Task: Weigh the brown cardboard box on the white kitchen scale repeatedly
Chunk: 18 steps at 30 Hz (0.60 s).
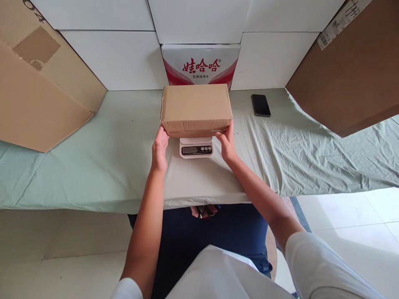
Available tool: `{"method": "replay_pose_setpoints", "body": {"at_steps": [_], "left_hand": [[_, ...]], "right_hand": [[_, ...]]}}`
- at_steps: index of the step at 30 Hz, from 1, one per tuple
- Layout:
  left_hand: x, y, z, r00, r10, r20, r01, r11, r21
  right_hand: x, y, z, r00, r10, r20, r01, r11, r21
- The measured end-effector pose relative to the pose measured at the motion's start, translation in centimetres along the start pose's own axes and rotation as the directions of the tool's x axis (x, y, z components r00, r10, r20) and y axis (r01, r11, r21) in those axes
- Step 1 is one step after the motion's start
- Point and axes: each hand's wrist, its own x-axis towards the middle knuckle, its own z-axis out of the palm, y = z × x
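A closed brown cardboard box (195, 107) rests on a small white digital scale (196, 148) on the table, which is covered by a pale green cloth (109, 166). My left hand (160, 150) touches the box's lower left front corner. My right hand (227, 143) touches its lower right front corner. Both hands lie flat against the box edges with fingers extended. The scale's display and buttons show just below the box.
A black phone (260, 104) lies on the cloth to the right of the box. Large cardboard sheets lean at the left (40, 83) and right (352, 70). A red-and-white printed carton (201, 64) stands behind the box against white blocks.
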Motion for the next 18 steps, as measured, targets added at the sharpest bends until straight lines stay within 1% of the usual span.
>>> {"method": "replay_pose_setpoints", "body": {"at_steps": [3,6,10,18], "left_hand": [[-0.22,-0.54,-0.03,1.0,-0.001,-0.014,0.001,1.0,0.022],[-0.35,-0.81,-0.07,0.999,0.007,-0.031,-0.006,0.999,0.038],[-0.32,-0.85,-0.25,0.999,0.015,-0.047,-0.012,0.999,0.048],[-0.38,-0.99,-0.35,0.999,0.016,-0.034,-0.014,0.998,0.062]], "right_hand": [[0.04,-0.31,0.14,0.996,0.031,-0.079,-0.032,0.999,-0.009],[-0.25,-0.58,0.39,0.993,0.026,-0.118,-0.028,1.0,-0.011],[-0.64,-0.92,0.83,0.994,0.02,-0.111,-0.022,1.0,-0.022],[-0.55,-0.97,0.93,0.992,0.033,-0.119,-0.039,0.998,-0.053]]}}
